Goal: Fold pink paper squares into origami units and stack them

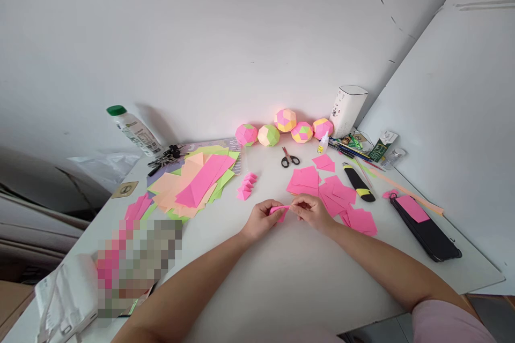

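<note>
Between my two hands, above the table's middle, is a small folded piece of pink paper [280, 209]. My left hand [261, 220] is closed on its left side, thumb on top. The fingertips of my right hand [311, 211] pinch its right end. Just beyond my right hand lie several loose pink paper pieces [333, 193] in overlapping piles. A short row of folded pink paper units [247, 186] stands on the table beyond my left hand. Farther back rest black-handled scissors [290, 157].
Several multicoloured paper balls [269, 135] line the wall beside a white container [349, 111]. Coloured sheets [197, 182] are heaped at left near a green-capped bottle [134, 129]. At right lie a glue bottle [323, 143], a black-and-yellow cutter [359, 182] and a black pouch [428, 233].
</note>
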`<state>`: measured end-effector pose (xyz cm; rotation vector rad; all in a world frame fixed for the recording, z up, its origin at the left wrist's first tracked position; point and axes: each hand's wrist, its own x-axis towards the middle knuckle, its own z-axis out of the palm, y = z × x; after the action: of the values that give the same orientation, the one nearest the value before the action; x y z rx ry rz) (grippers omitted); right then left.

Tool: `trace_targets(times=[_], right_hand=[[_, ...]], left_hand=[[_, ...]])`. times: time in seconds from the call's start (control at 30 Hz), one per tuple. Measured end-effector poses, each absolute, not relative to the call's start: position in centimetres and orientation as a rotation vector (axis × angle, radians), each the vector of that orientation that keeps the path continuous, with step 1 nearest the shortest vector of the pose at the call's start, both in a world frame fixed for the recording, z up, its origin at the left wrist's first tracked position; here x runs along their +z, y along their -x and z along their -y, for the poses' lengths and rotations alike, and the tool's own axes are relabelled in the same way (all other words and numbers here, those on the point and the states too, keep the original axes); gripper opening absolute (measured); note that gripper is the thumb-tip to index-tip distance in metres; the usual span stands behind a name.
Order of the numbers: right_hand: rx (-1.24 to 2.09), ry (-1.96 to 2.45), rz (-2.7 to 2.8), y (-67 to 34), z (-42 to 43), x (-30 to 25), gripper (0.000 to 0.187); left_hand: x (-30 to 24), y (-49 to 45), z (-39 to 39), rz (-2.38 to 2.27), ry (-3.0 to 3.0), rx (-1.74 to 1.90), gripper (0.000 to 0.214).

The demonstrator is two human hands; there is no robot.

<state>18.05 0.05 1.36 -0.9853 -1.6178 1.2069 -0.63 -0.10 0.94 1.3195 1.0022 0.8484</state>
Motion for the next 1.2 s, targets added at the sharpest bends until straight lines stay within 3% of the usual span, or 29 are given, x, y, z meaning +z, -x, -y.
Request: trace_targets(times=[0.6, 1.2], right_hand=[[1.336, 0.998, 1.564, -18.3, 0.24, 1.13, 0.018], [1.217, 1.043, 1.633, -17.91, 0.48, 1.58, 0.013]], left_hand=[[0.77, 0.62, 0.02, -0.974, -1.299, 0.863, 0.029], [1.11, 0.43, 0.07, -0.943, -1.307, 0.863, 0.031]])
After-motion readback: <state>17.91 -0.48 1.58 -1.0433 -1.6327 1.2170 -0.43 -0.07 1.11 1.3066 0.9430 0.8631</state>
